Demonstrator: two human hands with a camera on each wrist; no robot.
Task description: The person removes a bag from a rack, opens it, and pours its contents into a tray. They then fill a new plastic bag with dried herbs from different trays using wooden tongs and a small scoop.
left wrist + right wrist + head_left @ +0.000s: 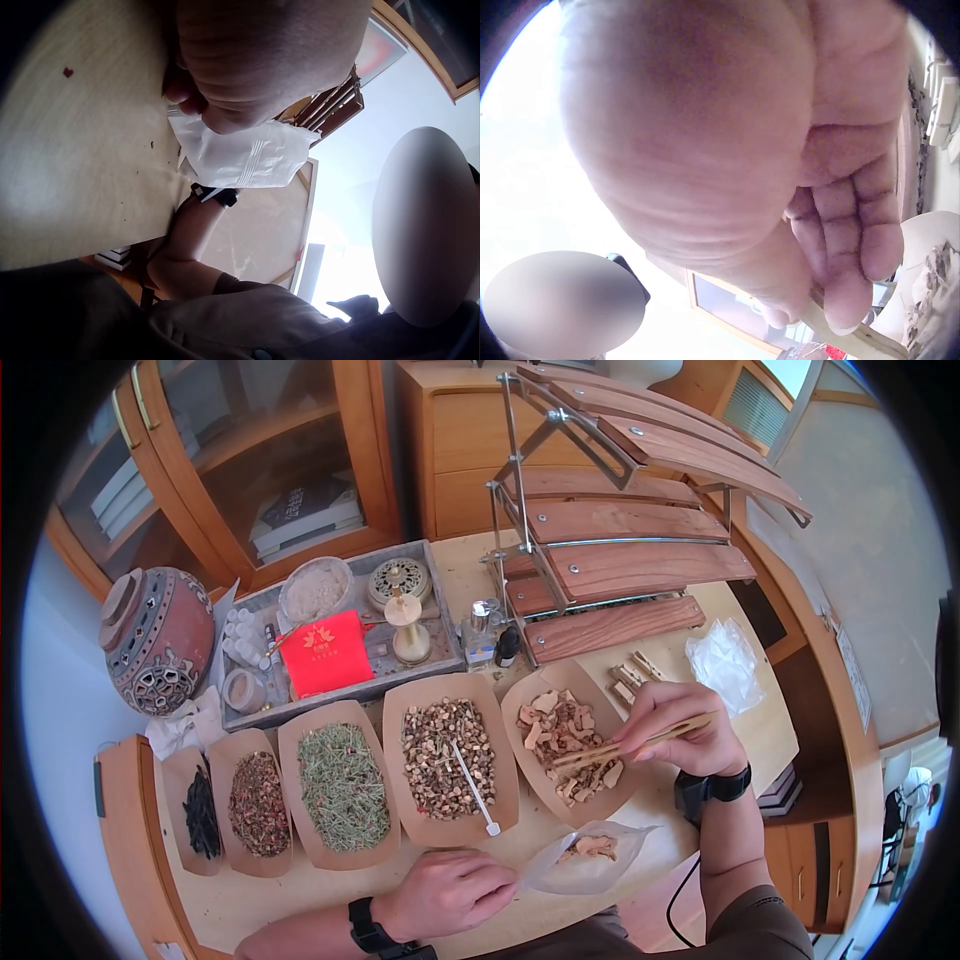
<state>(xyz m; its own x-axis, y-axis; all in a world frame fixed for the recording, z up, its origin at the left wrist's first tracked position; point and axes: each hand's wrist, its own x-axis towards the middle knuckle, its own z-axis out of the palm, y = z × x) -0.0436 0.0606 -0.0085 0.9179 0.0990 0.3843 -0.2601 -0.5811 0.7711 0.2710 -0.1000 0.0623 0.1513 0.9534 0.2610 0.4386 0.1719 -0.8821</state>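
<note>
My right hand [685, 730] pinches wooden tongs [640, 742], whose tips lie over pale dried slices [560, 725] in the rightmost paper tray [520, 690]. In the right wrist view the thumb and fingers of that hand [780, 187] hold the tongs [862, 337]. My left hand [450, 892] grips the edge of a translucent white bag [560, 873], which holds several slices [592, 847]. The left wrist view shows the left hand [262, 60] with curled fingers at the bag [247, 154].
Paper trays of dark pieces [202, 815], reddish bits [258, 805], green herb [343, 785] and brown chunks [450, 760] with a white spoon [475, 790] stand leftward. Behind are a grey tray [445, 600] with a red pouch [326, 653], a slatted wooden rack [640, 565], clothespins [632, 672] and clear plastic [725, 665].
</note>
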